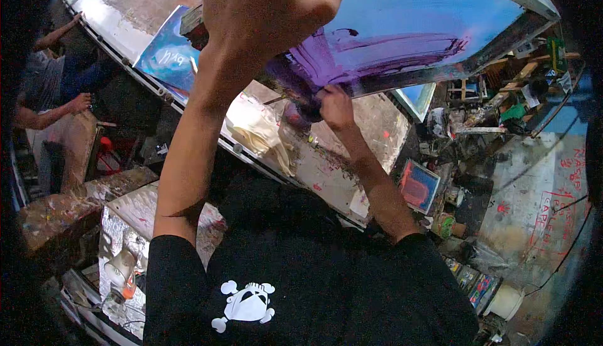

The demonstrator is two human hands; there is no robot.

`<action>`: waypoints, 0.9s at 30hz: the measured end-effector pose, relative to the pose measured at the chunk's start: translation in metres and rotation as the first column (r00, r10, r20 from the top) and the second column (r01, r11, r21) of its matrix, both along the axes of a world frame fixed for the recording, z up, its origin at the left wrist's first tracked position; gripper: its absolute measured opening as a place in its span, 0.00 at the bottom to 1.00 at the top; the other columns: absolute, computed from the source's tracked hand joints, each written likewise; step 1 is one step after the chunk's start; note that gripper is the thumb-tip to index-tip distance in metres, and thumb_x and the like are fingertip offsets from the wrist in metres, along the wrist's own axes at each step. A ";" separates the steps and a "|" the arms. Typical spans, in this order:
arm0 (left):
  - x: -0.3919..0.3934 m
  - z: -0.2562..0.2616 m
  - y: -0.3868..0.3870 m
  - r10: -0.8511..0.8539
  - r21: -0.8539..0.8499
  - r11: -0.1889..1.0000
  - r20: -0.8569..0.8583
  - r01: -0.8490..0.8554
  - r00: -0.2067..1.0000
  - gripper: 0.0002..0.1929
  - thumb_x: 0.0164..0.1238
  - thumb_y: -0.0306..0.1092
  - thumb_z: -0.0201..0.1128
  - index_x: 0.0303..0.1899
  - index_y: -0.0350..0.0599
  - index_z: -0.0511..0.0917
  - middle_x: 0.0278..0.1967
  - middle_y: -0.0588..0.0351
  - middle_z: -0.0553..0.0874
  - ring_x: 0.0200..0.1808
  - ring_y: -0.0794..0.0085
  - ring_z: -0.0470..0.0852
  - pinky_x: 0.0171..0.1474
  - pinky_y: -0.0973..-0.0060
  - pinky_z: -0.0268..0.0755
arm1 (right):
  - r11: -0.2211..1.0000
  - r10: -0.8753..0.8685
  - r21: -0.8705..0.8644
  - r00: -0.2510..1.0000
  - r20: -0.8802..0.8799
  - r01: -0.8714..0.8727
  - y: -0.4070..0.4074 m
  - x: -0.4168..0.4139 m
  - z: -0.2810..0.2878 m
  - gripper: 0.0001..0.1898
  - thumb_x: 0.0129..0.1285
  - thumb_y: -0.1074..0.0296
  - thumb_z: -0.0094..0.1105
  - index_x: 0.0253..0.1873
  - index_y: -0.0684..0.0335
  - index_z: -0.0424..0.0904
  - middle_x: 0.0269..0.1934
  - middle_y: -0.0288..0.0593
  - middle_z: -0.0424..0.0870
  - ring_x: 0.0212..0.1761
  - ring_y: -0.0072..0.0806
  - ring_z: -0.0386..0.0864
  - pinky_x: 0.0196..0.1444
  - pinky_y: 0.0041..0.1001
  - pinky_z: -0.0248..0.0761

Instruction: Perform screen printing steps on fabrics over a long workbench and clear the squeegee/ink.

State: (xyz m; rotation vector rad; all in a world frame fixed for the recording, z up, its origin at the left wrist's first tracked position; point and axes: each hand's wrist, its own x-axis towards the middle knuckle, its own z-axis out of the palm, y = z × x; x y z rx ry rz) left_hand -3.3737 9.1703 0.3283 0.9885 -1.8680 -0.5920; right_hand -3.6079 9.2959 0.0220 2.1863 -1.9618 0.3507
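Note:
A screen-printing frame [499,46] is tilted up in front of me, its blue mesh [414,11] smeared with purple ink [377,61]. My left hand [268,16] grips the frame's upper edge, thumb laid along it; the other fingers are mostly hidden. At the lower edge, my right hand [337,108] is closed on a dark, purple-stained cloth [301,112], close against the inky corner. Exactly where the cloth meets the mesh is hard to see. Below lies a stained worktable [325,162], with a crumpled cream cloth [256,136] near its front edge.
Another blue screen [169,53] lies on the table at left. A small red-and-blue screen [419,185] stands at right, near cluttered cans and wood pieces. A metal rail [238,148] runs along the table's front. Another person [56,96] is at far left.

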 end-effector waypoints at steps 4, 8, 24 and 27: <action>0.000 -0.005 0.000 0.005 -0.026 1.000 -0.036 -0.006 0.999 0.18 0.54 0.43 0.72 0.31 0.34 0.79 0.27 0.38 0.86 0.30 0.48 0.88 0.37 0.60 0.77 | 0.993 -0.039 -0.107 0.998 0.048 0.044 0.000 0.009 0.008 0.10 0.52 0.71 0.58 0.40 0.62 0.82 0.43 0.47 0.78 0.48 0.45 0.79 0.49 0.39 0.78; 0.000 -0.006 0.001 0.032 -0.083 0.996 -0.002 -0.032 0.999 0.18 0.54 0.43 0.72 0.31 0.34 0.79 0.26 0.38 0.86 0.30 0.49 0.88 0.36 0.60 0.77 | 0.995 0.028 -0.094 0.999 0.021 -0.026 0.003 0.005 -0.004 0.08 0.52 0.73 0.58 0.39 0.62 0.81 0.41 0.46 0.77 0.47 0.45 0.78 0.47 0.40 0.78; 0.002 -0.006 0.005 -0.012 -0.049 0.999 -0.026 0.011 1.000 0.17 0.53 0.42 0.72 0.30 0.36 0.79 0.25 0.41 0.86 0.29 0.52 0.88 0.36 0.62 0.77 | 0.960 -0.012 -0.271 0.981 0.192 0.064 0.027 0.031 0.021 0.12 0.53 0.80 0.58 0.44 0.64 0.82 0.37 0.47 0.77 0.41 0.46 0.79 0.44 0.39 0.76; 0.002 -0.004 0.008 -0.028 -0.048 0.999 -0.035 0.026 0.999 0.17 0.53 0.42 0.72 0.30 0.36 0.78 0.25 0.41 0.86 0.29 0.51 0.87 0.36 0.61 0.77 | 0.971 -0.030 -0.229 0.986 0.167 0.069 0.030 0.034 0.003 0.12 0.53 0.81 0.58 0.43 0.64 0.82 0.36 0.47 0.77 0.41 0.45 0.79 0.42 0.38 0.76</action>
